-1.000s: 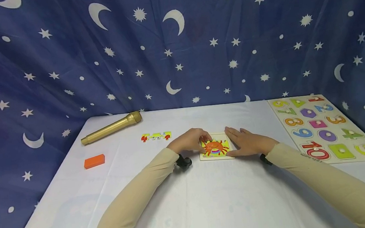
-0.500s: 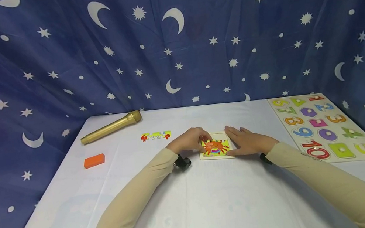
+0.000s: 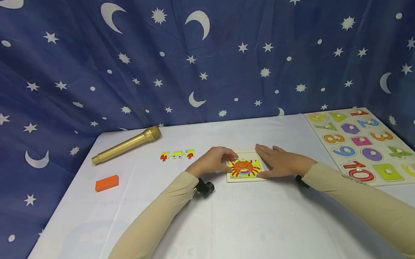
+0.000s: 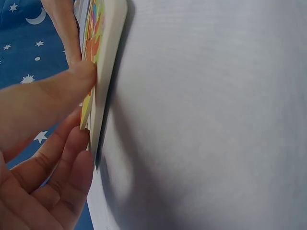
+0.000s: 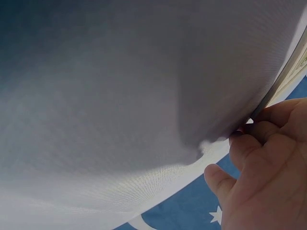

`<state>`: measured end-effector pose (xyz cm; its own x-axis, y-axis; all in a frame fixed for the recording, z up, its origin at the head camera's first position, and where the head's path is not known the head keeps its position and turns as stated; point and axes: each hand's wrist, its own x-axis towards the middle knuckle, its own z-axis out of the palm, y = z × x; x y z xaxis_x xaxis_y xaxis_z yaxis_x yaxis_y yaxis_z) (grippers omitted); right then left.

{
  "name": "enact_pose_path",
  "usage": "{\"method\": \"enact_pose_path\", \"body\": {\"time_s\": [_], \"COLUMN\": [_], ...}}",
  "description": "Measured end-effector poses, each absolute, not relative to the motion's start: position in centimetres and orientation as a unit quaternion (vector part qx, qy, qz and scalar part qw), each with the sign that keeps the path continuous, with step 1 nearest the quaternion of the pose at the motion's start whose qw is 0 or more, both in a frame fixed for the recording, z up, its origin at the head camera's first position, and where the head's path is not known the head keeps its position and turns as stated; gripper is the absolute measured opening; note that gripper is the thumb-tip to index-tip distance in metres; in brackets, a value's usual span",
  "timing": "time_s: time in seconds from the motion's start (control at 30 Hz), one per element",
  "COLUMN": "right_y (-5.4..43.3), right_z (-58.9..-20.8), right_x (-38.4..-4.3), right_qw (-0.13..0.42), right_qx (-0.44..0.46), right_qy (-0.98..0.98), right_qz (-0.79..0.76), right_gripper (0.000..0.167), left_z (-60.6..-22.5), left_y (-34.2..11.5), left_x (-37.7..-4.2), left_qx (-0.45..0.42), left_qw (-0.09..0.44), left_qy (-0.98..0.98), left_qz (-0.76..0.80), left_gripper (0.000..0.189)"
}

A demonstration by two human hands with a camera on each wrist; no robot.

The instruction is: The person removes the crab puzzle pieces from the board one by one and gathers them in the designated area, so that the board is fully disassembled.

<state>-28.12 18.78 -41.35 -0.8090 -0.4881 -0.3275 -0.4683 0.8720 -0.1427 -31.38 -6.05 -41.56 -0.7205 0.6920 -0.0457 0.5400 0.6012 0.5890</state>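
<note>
A small square wooden crab puzzle lies between my hands in the head view, an orange crab on yellow inside a pale frame. My left hand is at its left side, thumb and fingertips pinching a thin yellow puzzle piece that tilts slightly up from the frame in the left wrist view. My right hand rests along the frame's right edge, fingers extended and thumb near the lower corner. In the right wrist view, its fingers touch the frame edge. The hands hide parts of both sides.
Several joined yellow-and-red puzzle pieces lie left of the hands. Farther left are a gold microphone and an orange block. A number-and-shape board lies at the right. A starry blue curtain hangs behind the table.
My left hand has shifted slightly left, and more of the crab's left side shows. My right hand stays at the frame's right edge.
</note>
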Motion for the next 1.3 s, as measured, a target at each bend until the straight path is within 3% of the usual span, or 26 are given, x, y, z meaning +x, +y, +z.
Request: {"method": "enact_pose_path", "body": {"time_s": [0.5,1.3], "right_y": [18.72,18.78], "right_z": [-41.52,-41.42], "right_x": [-28.08,-28.1], "right_qw": [0.175,0.179], "right_qx": [-0.249,-0.251], "right_qy": [0.952,0.951], "right_qz": [-0.026,-0.026], "right_gripper": [0.101,0.102], "left_z": [-41.3,-41.48], "left_y": [-6.18,-6.41], "left_x": [-31.0,-30.86], "left_qx": [0.303,0.308], "left_qw": [0.129,0.123], "left_qy": [0.892,0.881], "left_qz": [0.309,0.337], "left_gripper": [0.029,0.027]}}
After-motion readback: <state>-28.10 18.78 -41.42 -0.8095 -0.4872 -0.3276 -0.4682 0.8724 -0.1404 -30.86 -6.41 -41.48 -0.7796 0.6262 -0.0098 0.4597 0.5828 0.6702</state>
